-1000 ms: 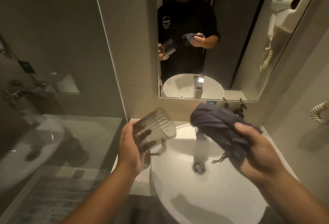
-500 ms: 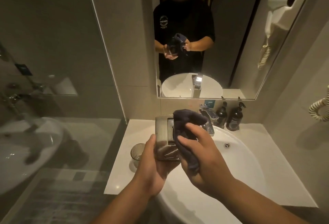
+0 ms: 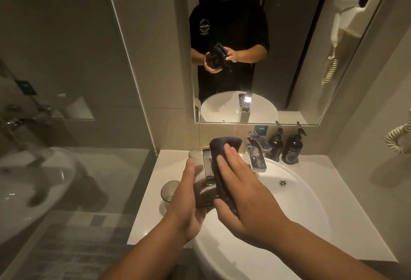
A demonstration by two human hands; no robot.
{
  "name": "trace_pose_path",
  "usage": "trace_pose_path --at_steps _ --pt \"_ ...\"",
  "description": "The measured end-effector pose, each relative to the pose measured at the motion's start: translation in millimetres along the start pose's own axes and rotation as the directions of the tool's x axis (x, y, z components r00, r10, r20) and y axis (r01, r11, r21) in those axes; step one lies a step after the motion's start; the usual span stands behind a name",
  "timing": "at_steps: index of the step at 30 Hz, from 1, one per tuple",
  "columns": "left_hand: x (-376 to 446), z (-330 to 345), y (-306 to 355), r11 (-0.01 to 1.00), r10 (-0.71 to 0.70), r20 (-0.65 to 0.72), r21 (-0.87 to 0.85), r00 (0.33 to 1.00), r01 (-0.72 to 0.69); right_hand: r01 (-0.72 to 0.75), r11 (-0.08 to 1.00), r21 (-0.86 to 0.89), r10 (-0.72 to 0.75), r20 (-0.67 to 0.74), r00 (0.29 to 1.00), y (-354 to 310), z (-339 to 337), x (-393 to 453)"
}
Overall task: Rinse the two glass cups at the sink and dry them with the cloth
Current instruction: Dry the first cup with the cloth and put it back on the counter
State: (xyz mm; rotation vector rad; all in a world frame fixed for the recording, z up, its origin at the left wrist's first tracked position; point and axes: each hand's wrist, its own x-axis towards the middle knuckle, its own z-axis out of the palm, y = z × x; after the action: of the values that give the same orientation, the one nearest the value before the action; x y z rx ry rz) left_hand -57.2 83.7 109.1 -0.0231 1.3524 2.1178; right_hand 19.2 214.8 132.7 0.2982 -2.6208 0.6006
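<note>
My left hand grips a clear glass cup upright above the left rim of the white basin. A dark cloth is draped over the cup's rim and down its right side. My right hand holds the cloth against the cup, fingers laid on the outside and thumb curled under the cloth's lower end. A second ribbed glass cup stands on the white counter just left of my left hand.
A chrome tap stands behind the basin, with two dark pump bottles to its right. The mirror above reflects a person. A wall hairdryer hangs at upper right. A glass shower partition stands left of the counter.
The cup came upright and my right hand brought the cloth onto it, then slid further down its side. The view has shifted so the second cup and bottles show.
</note>
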Motion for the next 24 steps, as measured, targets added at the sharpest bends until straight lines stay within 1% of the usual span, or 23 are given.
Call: trace_pose_path --at_steps 3,7,12,13,15,17,20,21,23,24 --pt "1.6 2.4 -2.4 0.998 0.035 -0.035 -0.057 0.999 -0.037 -0.015 0.997 -0.079 0.015 0.002 1.000 -5.7 1.0 -4.2" --pt "3.0 3.1 -1.4 0.999 0.028 -0.068 -0.042 0.997 -0.031 -0.025 0.997 -0.073 0.024 -0.019 1.000 -14.1 6.0 -18.3" --pt "2.3 5.0 1.6 1.000 -0.018 -0.020 -0.006 1.000 0.018 -0.059 0.997 -0.041 0.059 0.009 0.998 -18.3 3.7 -16.5" --pt "2.1 5.8 3.5 1.000 -0.014 -0.012 -0.013 1.000 0.013 -0.075 0.997 -0.012 0.075 0.026 0.997 -18.9 0.8 -12.7" --pt "-1.1 9.4 8.7 0.999 -0.011 0.006 -0.032 1.000 0.011 -0.155 0.985 0.074 0.149 0.080 0.986 -18.6 -5.7 -4.8" --pt "-3.7 8.3 11.8 0.999 -0.039 0.034 -0.031 0.999 0.041 -0.235 0.958 0.164 0.220 0.103 0.970 -13.8 -9.5 1.3" --pt "-6.1 3.5 12.3 0.990 -0.092 0.091 -0.102 0.992 0.101 -0.302 0.876 0.376 0.285 0.102 0.953 -5.2 -11.3 10.1" --pt "-6.1 3.0 12.1 0.984 -0.106 0.105 -0.135 0.989 0.120 -0.308 0.855 0.418 0.293 0.102 0.951 -2.7 -11.0 11.7" --pt "-3.2 3.3 12.4 0.981 -0.115 0.109 -0.141 0.987 0.130 -0.318 0.835 0.448 0.311 0.092 0.946 0.6 -8.6 13.3" --pt "-1.7 4.4 12.5 0.987 -0.096 0.099 -0.122 0.990 0.108 -0.328 0.833 0.446 0.324 0.088 0.942 1.8 -7.1 13.5"
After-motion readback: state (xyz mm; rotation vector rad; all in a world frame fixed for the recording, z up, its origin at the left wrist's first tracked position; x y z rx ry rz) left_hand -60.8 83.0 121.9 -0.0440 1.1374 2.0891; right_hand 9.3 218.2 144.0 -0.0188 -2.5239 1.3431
